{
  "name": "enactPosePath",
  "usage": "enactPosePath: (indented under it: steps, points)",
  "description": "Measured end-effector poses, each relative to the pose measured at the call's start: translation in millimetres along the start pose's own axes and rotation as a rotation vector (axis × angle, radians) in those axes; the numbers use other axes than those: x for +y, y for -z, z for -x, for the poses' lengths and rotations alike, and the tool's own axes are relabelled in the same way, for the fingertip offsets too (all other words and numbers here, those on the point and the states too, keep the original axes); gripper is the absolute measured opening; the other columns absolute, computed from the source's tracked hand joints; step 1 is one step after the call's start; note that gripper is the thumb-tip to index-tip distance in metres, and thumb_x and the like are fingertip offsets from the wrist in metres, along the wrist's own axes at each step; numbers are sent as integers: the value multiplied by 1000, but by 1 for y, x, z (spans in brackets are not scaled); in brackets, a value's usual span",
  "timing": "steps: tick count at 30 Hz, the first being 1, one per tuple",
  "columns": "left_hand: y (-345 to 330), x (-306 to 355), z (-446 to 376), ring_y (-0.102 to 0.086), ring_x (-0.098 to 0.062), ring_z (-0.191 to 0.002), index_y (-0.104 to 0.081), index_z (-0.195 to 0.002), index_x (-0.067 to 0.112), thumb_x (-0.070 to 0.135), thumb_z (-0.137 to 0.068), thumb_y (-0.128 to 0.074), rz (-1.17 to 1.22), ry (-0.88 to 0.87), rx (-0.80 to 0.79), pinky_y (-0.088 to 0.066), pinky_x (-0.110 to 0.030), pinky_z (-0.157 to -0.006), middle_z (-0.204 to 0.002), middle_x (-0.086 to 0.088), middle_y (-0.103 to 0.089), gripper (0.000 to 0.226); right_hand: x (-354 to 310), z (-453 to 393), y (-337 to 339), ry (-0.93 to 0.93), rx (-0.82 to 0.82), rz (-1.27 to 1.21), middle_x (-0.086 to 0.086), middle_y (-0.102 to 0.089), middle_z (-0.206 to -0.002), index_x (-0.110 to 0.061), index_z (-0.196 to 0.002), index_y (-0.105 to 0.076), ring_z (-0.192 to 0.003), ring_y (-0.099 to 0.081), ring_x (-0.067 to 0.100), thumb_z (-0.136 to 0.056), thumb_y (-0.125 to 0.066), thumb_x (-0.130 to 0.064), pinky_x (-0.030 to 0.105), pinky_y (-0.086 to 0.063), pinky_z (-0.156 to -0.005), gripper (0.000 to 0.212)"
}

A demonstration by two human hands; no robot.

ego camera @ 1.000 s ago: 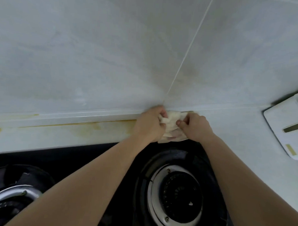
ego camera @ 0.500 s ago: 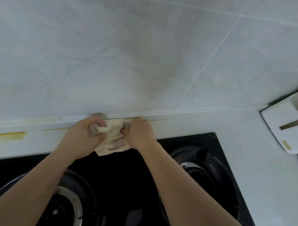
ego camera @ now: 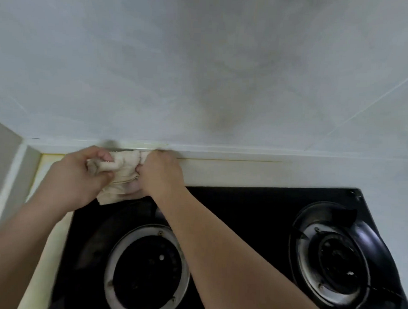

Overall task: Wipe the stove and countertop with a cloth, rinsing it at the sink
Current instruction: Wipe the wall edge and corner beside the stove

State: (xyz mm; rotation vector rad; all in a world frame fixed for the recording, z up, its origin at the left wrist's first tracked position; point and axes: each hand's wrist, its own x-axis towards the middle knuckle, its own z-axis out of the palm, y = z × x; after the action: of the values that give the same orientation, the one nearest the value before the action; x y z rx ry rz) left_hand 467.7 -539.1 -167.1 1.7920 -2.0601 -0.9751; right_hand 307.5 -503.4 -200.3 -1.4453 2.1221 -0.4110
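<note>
A crumpled cream cloth point(ego camera: 120, 172) lies on the pale countertop strip point(ego camera: 232, 171) behind the black glass stove point(ego camera: 242, 213), close to the left corner. My left hand point(ego camera: 77, 173) grips the cloth's left side with curled fingers. My right hand point(ego camera: 162, 173) grips its right side, knuckles toward the wall. The cloth's lower edge hangs over the stove's back rim. A thin yellow stain line runs along the strip to the right of my hands.
Two round burners sit in the stove, the left burner point(ego camera: 145, 270) under my right forearm and the right burner point(ego camera: 333, 256) beside it. A grey-white tiled wall point(ego camera: 201, 73) rises behind. A side wall point(ego camera: 4, 161) closes the counter at the left.
Both hands have slid the cloth leftward along the back strip, from behind the right burner to near the left corner. The white object at the right has left the view.
</note>
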Motion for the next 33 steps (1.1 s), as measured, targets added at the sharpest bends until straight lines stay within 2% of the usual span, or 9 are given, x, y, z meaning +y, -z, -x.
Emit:
enactPosePath:
  steps: [5, 8, 13, 15, 17, 20, 24, 29, 33]
  points:
    - [24, -25, 5, -56, -30, -68, -65, -97, 26, 14, -86, -76, -40, 29, 58, -41, -36, -63, -86, -10, -64, 20, -42, -7, -25, 46, -18, 60, 12, -68, -119, -6, -113, -69, -115, -62, 27, -97, -68, -24, 32, -49, -86, 23]
    - [28, -31, 11, -54, -29, -68, -63, -99, 30, 18, -87, -74, -124, 55, 93, -40, -35, -66, -79, -2, -61, 20, -54, -11, -37, 74, -24, 65, 12, -69, -119, -8, -112, -69, -114, -64, 27, -97, -67, -23, 32, -50, -85, 22]
    - [21, -19, 37, -51, -30, -76, -59, -100, 34, 15, -89, -68, -254, -53, 191, -39, -37, -69, -83, 0, -54, 24, -39, -1, -40, 48, 34, -61, 8, -71, -106, -14, -103, -67, -104, -66, 29, -92, -71, -40, 32, -44, -72, 28]
    - [22, -7, 53, -53, -31, -75, -61, -104, 32, 8, -87, -69, -204, -214, 226, -41, -38, -69, -92, 1, -54, 31, -20, 9, -32, 24, 185, -184, 0, -63, -111, -20, -108, -60, -107, -60, 24, -80, -77, -47, 34, -48, -77, 42]
    - [25, 9, 69, -56, -27, -70, -62, -104, 31, 2, -85, -69, -145, -382, 215, -46, -40, -67, -97, 6, -55, 35, 5, 24, -12, 72, 299, -373, -6, -49, -127, -27, -126, -50, -125, -45, 17, -68, -85, -47, 34, -47, -95, 70]
    - [23, 31, 83, -54, -20, -72, -60, -100, 28, -5, -86, -66, 11, -540, 130, -45, -34, -62, -102, 6, -59, 36, 45, 47, 30, 122, 152, -622, -14, -34, -148, -42, -149, -33, -141, -33, 10, -65, -91, -44, 34, -38, -113, 102]
    - [-6, 64, 88, -47, -21, -64, -56, -98, 26, 6, -92, -66, 407, -463, -71, -37, -27, -55, -99, 2, -58, 23, 105, 72, 77, -2, -61, -952, -10, -62, -137, -42, -142, -52, -121, -62, 8, -72, -89, -35, 23, -53, -93, 79]
    - [-76, 109, 79, -47, -23, -66, -60, -104, 30, 3, -96, -65, 513, -279, -137, -42, -34, -61, -98, -5, -61, 29, 179, 88, 111, -204, 65, -1044, -2, -77, -115, -26, -128, -66, -106, -73, 17, -74, -86, -38, 45, -58, -99, 59]
    - [-132, 143, 69, -63, -20, -85, -64, -113, 38, 9, -96, -65, 573, -85, -280, -53, -37, -77, -105, 0, -70, 33, 227, 99, 138, -399, 159, -957, 0, -74, -116, -25, -124, -67, -102, -73, 19, -70, -83, -47, 45, -61, -91, 61]
